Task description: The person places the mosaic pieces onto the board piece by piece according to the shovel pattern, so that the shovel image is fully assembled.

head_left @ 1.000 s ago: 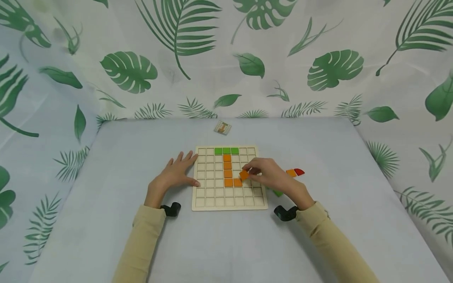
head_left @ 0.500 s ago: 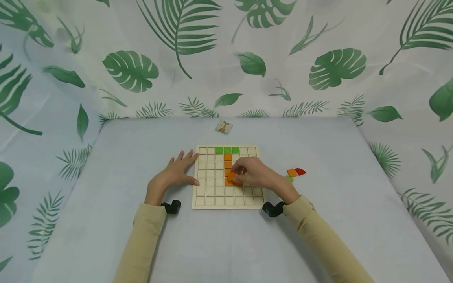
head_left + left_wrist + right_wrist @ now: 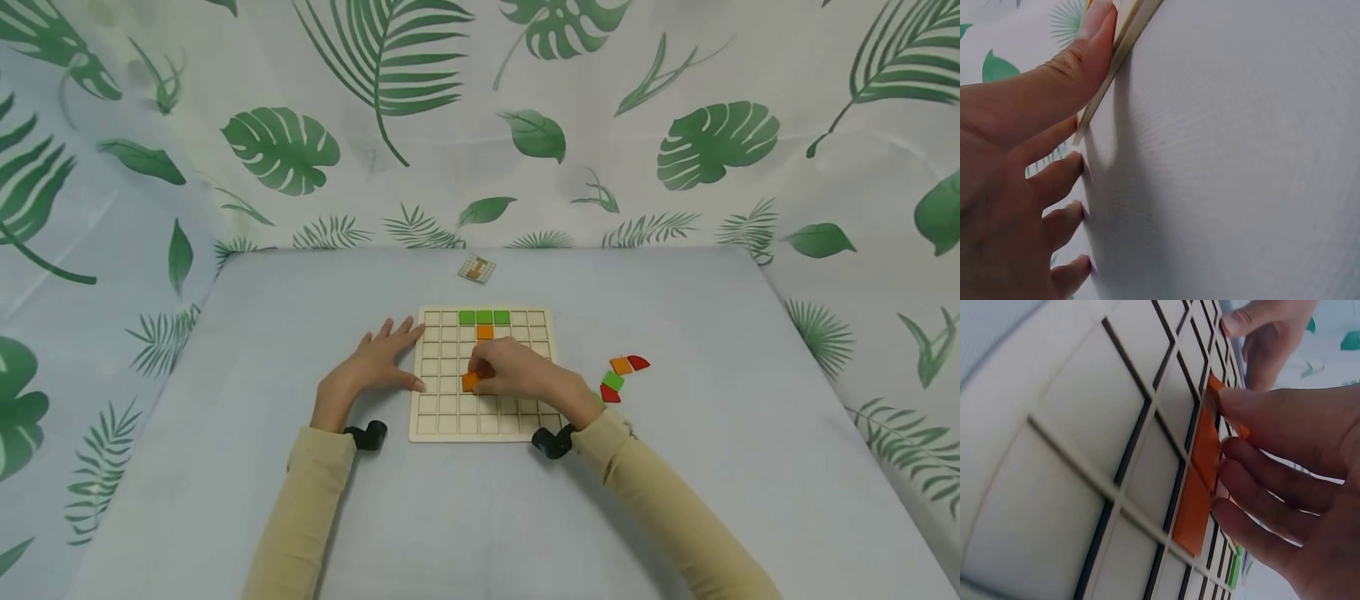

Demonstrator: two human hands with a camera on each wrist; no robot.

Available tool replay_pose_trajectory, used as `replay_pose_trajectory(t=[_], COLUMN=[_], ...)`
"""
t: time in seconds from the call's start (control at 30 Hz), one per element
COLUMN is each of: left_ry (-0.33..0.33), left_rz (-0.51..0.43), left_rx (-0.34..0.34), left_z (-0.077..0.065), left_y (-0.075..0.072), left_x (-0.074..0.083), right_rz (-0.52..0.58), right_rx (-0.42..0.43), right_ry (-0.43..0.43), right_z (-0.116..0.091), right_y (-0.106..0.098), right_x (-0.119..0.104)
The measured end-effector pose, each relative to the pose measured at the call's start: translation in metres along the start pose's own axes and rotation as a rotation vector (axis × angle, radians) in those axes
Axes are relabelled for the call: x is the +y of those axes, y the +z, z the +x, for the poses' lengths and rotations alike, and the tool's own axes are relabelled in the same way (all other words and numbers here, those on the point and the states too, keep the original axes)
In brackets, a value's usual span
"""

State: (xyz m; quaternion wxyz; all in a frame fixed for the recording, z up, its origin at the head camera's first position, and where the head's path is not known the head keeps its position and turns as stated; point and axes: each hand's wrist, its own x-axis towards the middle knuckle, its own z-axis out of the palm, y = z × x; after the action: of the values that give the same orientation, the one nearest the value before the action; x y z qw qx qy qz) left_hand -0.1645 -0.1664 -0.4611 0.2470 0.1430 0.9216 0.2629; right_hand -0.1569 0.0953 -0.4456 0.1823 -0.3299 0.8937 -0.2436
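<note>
A pale wooden grid board [image 3: 435, 406] lies flat on the white-covered table. Along its left edge rests my left hand [image 3: 369, 369], fingers spread; in the left wrist view its thumb [image 3: 1085, 53] lies on the board's rim. My right hand [image 3: 521, 368] is over the middle of the board, pinching an orange square tile [image 3: 469, 382] between thumb and fingers. That tile looks slightly tilted. Three green tiles [image 3: 485, 317] fill part of the far row, with an orange tile [image 3: 485, 332] below. Other placed orange tiles [image 3: 1192, 509] show in the right wrist view; the hand hides them from the head.
Right of the board lie loose pieces: an orange square [image 3: 621, 365], a red rounded piece [image 3: 638, 362], a green square [image 3: 612, 381] and another red piece [image 3: 610, 395]. A small patterned card [image 3: 477, 268] lies beyond the board. Leaf-printed cloth [image 3: 420, 125] stands behind the table.
My right hand has carried the orange tile leftward across the board, past the column of orange tiles. Loose pieces on the right have come out from behind the arm. My left hand stays put.
</note>
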Motion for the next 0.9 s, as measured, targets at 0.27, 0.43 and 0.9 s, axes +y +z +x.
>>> replay_pose_trajectory(t=[0.27,0.43,0.9], left_ry=[-0.015,-0.009,-0.022], left_rz=[0.006,0.007,-0.002], left_rx=[-0.004,0.006,0.014], left_z=[0.000,0.000,-0.001], left_y=[0.002,0.001,0.001], left_x=[0.004,0.003,0.005], right_rz=[-0.076,-0.089,-0.121], right_rx=[-0.006,0.027,0.039], right_ry=[0.028,0.016,0.013], right_z=[0.001,0.001,0.003], right_y=[0.003,0.005,0.009], right_x=[-0.011,-0.011,-0.011])
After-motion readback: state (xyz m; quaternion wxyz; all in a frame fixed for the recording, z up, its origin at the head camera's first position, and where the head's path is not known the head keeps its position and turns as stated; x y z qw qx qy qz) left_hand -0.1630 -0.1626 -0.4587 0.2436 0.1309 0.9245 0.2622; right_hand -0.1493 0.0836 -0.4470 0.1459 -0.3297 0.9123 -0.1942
